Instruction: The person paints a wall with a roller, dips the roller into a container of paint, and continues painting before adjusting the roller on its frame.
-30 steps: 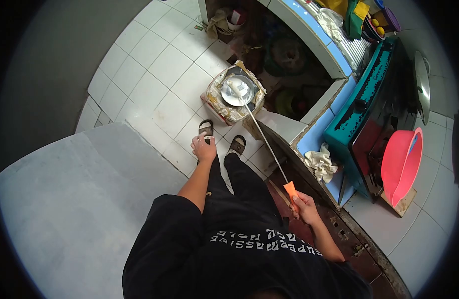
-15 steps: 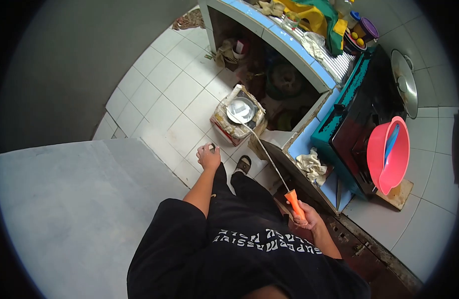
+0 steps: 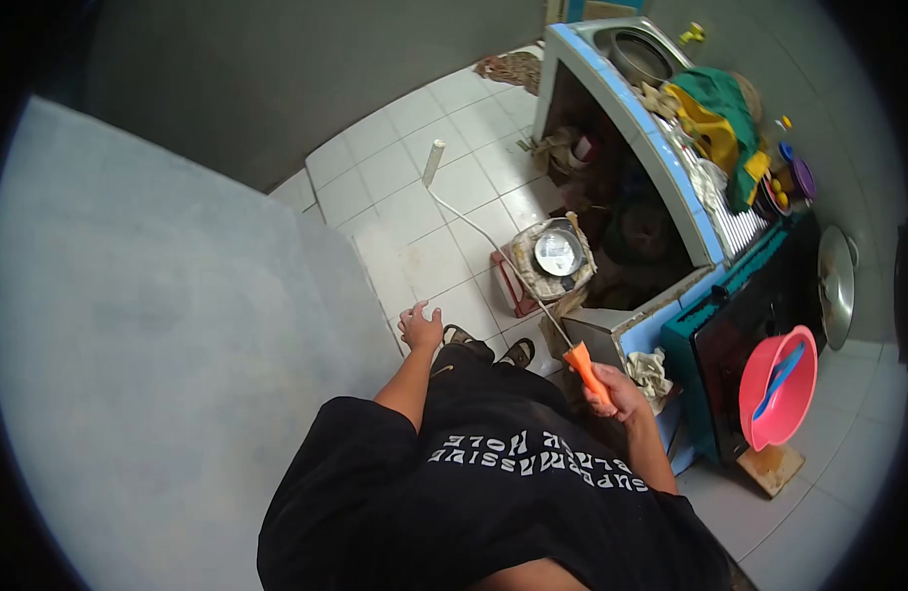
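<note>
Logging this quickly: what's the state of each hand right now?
Left hand: open, empty.
Right hand: closed, holding the roller by its orange handle.

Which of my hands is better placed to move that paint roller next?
Probably your right hand: it grips the orange handle, whose thin rod reaches the roller. Your left hand looks empty but is away from the handle.

Dish (image 3: pixel 559 253) on box (image 3: pixel 526 273), cloths (image 3: pixel 722 98) beside sink (image 3: pixel 605 39)

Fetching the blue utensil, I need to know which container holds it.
The pink basin, with the blue utensil inside; the round metal dish has whitish contents instead.
</note>
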A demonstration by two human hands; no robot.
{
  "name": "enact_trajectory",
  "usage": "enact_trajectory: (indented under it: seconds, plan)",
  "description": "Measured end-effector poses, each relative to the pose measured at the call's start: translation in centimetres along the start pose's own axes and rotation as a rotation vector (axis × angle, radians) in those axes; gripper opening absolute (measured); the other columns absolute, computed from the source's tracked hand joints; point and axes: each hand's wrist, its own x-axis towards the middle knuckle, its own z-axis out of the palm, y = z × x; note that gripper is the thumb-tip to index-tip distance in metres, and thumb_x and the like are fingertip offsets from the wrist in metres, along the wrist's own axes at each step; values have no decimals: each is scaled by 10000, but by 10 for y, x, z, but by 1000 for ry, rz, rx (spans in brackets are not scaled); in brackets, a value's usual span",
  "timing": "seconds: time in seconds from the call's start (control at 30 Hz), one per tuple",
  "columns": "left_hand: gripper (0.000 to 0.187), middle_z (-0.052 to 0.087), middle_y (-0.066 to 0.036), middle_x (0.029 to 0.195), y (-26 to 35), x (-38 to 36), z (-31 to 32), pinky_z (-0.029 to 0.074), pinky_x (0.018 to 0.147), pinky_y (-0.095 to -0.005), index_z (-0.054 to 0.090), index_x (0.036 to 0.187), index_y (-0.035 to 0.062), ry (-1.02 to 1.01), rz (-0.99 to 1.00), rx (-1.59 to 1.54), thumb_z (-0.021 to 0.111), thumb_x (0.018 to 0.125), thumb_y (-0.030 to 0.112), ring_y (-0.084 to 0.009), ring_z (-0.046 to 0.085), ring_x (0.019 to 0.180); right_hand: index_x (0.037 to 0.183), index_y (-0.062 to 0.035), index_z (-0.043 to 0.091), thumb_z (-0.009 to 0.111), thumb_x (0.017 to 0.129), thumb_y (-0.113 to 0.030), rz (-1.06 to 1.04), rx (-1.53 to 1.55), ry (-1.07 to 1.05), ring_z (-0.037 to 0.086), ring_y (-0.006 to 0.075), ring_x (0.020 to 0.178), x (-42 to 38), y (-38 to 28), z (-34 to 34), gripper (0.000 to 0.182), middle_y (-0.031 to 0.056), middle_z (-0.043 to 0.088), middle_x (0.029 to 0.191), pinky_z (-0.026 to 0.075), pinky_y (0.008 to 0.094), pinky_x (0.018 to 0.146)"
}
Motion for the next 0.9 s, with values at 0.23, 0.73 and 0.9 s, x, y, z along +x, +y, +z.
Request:
enact_trajectory:
  seconds: [0.23,0.73,0.9]
  plan:
    - [469,404,-112,1373,-54,0,-27,338,1034,-547,558,1275,266,22,-208,-45,658,850,433,-327,361,1288,1233,-63,523,523,987,-356,73,-256,-55,380,69,351,61,-47,44,382,16,498,622,295,203,324]
    - [414,464,-131,1346,-140,-1,-51,384,1027,-531,609,1235,282,-144,-276,-77,631,860,458,-340,424,1276,1140,30,571,630,879,-265,77,-1493,151,650,267,707,206,-77,85,398,153,647,830,499,362,641]
    - [391,493,-172,1322,-158,-41,-29,401,1024,-504,629,1211,256,-116,-388,-142,623,868,441,-376,456,1247,1086,75,616,638,850,-373,169,-1707,108,631,417,1008,262,-84,94,507,309,644,1017,479,428,875]
